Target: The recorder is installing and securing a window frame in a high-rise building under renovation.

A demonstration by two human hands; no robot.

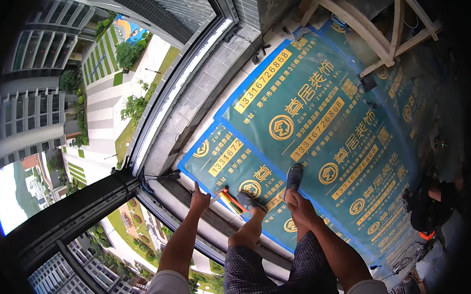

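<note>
My left hand (200,201) is low at the window side, fingers curled around something I cannot make out, with a narrow upward tip that may be a finger. Just right of it in the picture, tools with orange and yellow handles (229,199) appear on the green protective sheet (323,128). My right hand (301,209) hangs above my lower leg with fingers closed; anything inside is hidden. My grey shoes (294,178) rest on the sheet, which is edged with blue tape and printed in yellow.
A tall window frame (66,207) and tiled ledge (214,70) border the left, with buildings and grounds far below. A wooden trestle (382,48) stands at upper right, near a dark object (367,83). A co-worker in dark clothing (424,208) crouches at the right.
</note>
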